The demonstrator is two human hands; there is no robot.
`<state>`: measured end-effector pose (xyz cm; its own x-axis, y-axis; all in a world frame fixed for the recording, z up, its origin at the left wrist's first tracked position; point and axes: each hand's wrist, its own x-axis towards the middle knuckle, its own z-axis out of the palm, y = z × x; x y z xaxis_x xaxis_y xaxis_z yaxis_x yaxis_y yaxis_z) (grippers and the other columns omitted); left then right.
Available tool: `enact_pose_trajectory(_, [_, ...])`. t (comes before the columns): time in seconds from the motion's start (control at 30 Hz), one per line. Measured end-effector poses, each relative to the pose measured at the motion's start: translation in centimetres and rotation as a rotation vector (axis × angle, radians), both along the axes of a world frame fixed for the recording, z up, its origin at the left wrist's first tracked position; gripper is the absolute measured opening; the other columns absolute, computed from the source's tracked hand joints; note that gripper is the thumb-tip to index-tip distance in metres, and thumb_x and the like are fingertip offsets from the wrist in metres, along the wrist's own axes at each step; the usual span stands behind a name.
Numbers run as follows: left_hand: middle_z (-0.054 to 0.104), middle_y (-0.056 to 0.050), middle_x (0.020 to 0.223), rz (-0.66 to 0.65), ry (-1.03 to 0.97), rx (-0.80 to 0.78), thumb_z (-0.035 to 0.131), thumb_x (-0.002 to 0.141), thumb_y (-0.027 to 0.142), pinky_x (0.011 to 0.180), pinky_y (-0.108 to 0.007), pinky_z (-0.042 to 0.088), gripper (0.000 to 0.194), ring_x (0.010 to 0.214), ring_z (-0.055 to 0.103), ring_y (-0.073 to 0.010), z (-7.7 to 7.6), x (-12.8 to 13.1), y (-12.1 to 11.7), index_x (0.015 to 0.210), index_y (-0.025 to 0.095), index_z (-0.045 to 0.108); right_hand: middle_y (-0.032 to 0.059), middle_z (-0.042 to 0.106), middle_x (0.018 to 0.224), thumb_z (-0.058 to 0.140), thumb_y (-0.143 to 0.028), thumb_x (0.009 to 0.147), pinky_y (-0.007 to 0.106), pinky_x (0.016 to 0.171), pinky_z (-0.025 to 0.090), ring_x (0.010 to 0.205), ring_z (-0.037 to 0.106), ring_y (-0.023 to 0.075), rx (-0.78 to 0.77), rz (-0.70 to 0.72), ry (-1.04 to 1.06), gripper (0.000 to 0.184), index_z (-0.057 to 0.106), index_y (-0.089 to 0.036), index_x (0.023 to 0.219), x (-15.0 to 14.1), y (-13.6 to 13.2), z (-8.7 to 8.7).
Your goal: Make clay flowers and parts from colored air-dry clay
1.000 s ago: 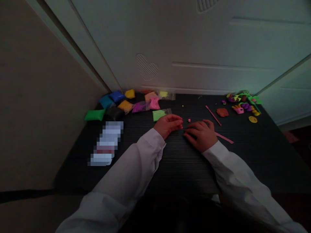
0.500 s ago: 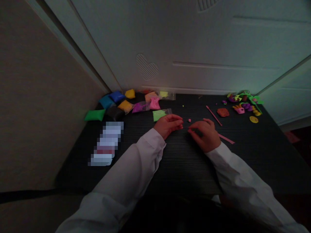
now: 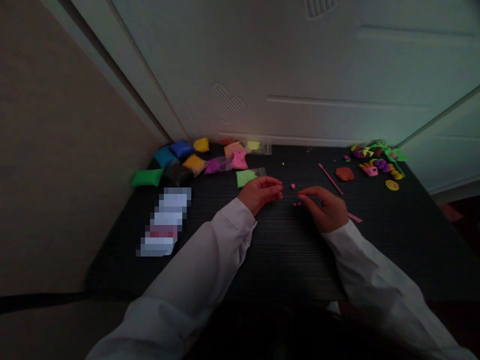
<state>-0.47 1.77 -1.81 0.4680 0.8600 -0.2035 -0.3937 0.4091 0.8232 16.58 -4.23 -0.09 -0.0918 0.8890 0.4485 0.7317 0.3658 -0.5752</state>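
My left hand (image 3: pixel 260 193) is closed in a pinch over the dark table, thumb against fingers; whatever lies between the tips is too small to make out. Opposite it, my right hand (image 3: pixel 324 206) has thumb and index fingertip brought together, and I cannot see if something is between them. Two tiny pink clay balls (image 3: pixel 296 204) lie just below the right fingertips. A larger pink clay lump (image 3: pixel 293 186) sits between the hands, slightly farther back. Partly behind my right hand lies a flat pink clay tool (image 3: pixel 355 218).
Bags of coloured clay (image 3: pixel 195 164) line the back left, with a light green one (image 3: pixel 246 178) behind my left hand. A blurred-out phone-like object (image 3: pixel 165 222) lies left. Rightward are a thin pink stick (image 3: pixel 330 178), a reddish-brown clay piece (image 3: pixel 344 173) and several clay figures (image 3: pixel 380 162).
My right hand has drawn back to the right and its fingers have come together, leaving the two tiny pink balls in sight. My left hand has hardly moved.
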Motion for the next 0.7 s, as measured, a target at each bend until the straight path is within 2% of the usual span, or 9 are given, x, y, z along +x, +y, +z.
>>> enact_pose_trajectory(0.13, [0.06, 0.001, 0.065, 0.001, -0.001, 0.001, 0.066, 0.058, 0.014, 0.064, -0.026, 0.045, 0.018, 0.057, 0.057, -0.0081, 0.0, 0.01, -0.01, 0.073, 0.011, 0.056, 0.0007, 0.061, 0.068, 0.057, -0.036, 0.069, 0.028, 0.064, 0.044, 0.067, 0.057, 0.0148, 0.005, -0.063, -0.031, 0.015, 0.055, -0.02, 0.067, -0.11, -0.14, 0.12])
enact_pose_trajectory(0.23, [0.06, 0.001, 0.066, -0.003, -0.001, 0.002, 0.066, 0.058, 0.013, 0.064, -0.026, 0.045, 0.018, 0.056, 0.057, -0.0078, 0.06, 0.02, -0.01, 0.073, 0.011, 0.056, 0.0007, 0.061, 0.067, 0.056, -0.037, 0.07, 0.028, 0.062, 0.044, 0.065, 0.056, 0.0149, 0.014, -0.078, -0.068, 0.018, 0.054, -0.021, 0.064, -0.1, -0.22, 0.06])
enact_pose_trajectory(0.47, [0.06, 0.001, 0.065, 0.0, 0.012, -0.005, 0.066, 0.058, 0.014, 0.063, -0.026, 0.045, 0.018, 0.055, 0.057, -0.0077, 0.11, 0.03, 0.01, 0.073, 0.011, 0.056, -0.0003, 0.062, 0.064, 0.043, -0.031, 0.079, 0.026, 0.061, 0.044, 0.066, 0.058, 0.0139, -0.065, -0.034, -0.056, 0.019, 0.058, -0.021, 0.071, -0.08, -0.34, 0.25])
enact_pose_trajectory(0.6, [0.06, 0.001, 0.066, -0.004, -0.005, 0.006, 0.066, 0.058, 0.014, 0.063, -0.025, 0.045, 0.018, 0.056, 0.057, -0.0078, 0.07, 0.01, 0.01, 0.073, 0.011, 0.056, 0.0011, 0.064, 0.075, 0.049, -0.03, 0.075, 0.027, 0.066, 0.045, 0.072, 0.059, 0.0144, -0.026, -0.018, -0.03, 0.013, 0.058, -0.021, 0.078, -0.17, -0.26, 0.2])
enact_pose_trajectory(0.7, [0.06, 0.001, 0.066, -0.003, 0.003, -0.001, 0.066, 0.058, 0.014, 0.064, -0.026, 0.045, 0.019, 0.056, 0.057, -0.0077, 0.05, 0.01, 0.02, 0.073, 0.011, 0.056, 0.0029, 0.064, 0.084, 0.051, -0.029, 0.074, 0.03, 0.07, 0.046, 0.078, 0.059, 0.0158, 0.002, 0.001, -0.023, 0.015, 0.057, -0.021, 0.085, -0.19, -0.16, 0.0])
